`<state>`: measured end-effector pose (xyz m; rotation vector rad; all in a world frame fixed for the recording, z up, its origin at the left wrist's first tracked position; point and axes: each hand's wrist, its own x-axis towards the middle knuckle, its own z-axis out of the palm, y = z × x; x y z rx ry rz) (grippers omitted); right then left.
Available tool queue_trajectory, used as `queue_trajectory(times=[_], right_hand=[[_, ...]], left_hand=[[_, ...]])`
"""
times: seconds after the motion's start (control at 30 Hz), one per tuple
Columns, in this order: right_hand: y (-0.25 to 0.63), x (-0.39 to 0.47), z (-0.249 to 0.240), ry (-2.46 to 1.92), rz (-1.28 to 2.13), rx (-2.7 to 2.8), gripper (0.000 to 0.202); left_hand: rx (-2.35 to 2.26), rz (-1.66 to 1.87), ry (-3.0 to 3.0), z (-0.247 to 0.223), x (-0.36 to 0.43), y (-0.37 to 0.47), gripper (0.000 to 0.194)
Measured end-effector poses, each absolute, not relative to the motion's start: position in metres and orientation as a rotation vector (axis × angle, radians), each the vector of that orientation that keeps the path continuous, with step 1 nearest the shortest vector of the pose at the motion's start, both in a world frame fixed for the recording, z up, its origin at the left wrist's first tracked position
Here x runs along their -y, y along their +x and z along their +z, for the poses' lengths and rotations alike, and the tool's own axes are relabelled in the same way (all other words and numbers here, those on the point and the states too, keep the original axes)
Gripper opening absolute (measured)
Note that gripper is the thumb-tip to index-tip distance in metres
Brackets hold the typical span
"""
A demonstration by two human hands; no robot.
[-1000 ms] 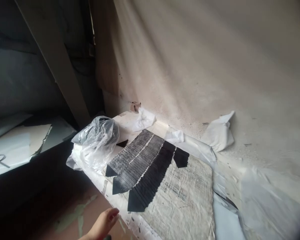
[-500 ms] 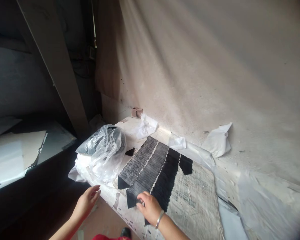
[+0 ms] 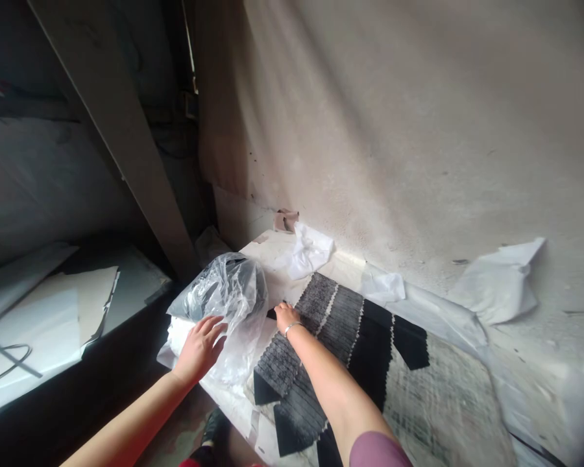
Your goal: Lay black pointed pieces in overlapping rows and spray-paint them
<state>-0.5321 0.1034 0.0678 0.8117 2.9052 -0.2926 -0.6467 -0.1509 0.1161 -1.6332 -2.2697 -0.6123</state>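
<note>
My left hand (image 3: 202,347) rests with fingers spread on a clear plastic bag (image 3: 228,295) that holds something dark. My right hand (image 3: 286,316), with a bracelet at the wrist, reaches past the bag and touches a small black piece at the left edge of the fanned rows of dark fabric swatches (image 3: 331,324). The fingertips are partly hidden, so a grip on the piece is not visible. The swatches lie in overlapping rows on a paper-covered bench (image 3: 448,402).
Crumpled white paper (image 3: 309,250) and another wad (image 3: 499,285) lie by the dusty wall. A slanted beam (image 3: 126,143) stands at the left. White sheets and a wire (image 3: 39,324) lie on a lower shelf.
My right hand moved from the near end of the swatch rows to their far left edge. My left hand rose from the bench edge onto the plastic bag. The view shifted closer.
</note>
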Motion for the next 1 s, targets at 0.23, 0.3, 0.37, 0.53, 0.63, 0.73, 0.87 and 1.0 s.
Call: queue_trajectory(times=[0.23, 0.3, 0.37, 0.53, 0.63, 0.73, 0.87, 1.0], right_hand=[[-0.596, -0.132, 0.032, 0.935, -0.19, -2.789, 0.032], [-0.604, -0.135, 0.03, 0.946, -0.179, -2.756, 0.032], [-0.611, -0.138, 0.031, 0.958, -0.181, -2.737, 0.03], [-0.622, -0.146, 0.046, 1.084, -0.234, -2.718, 0.023], [-0.622, -0.152, 0.061, 1.262, -0.291, -2.701, 0.024], [-0.62, -0.149, 0.078, 1.675, -0.7, -2.714, 0.018], [-0.618, -0.119, 0.093, 2.115, -1.897, -2.264, 0.011], [-0.612, -0.071, 0.087, 2.086, -2.627, -1.582, 0.018]], left_hand=[[2.059, -0.289, -2.088, 0.149, 0.074, -0.752, 0.039], [2.065, -0.169, -2.196, 0.155, 0.06, -0.783, 0.029], [2.11, -0.066, -2.233, 0.156, 0.055, -0.814, 0.019], [2.201, 0.091, -2.131, 0.141, 0.057, -0.87, 0.024], [2.245, 0.042, -2.064, 0.142, 0.051, -0.879, 0.033], [2.146, -0.212, -2.122, 0.149, 0.046, -0.865, 0.035], [1.724, -0.444, -2.572, 0.138, 0.061, -0.81, 0.032], [1.307, -0.071, -3.045, 0.086, 0.088, -0.765, 0.021]])
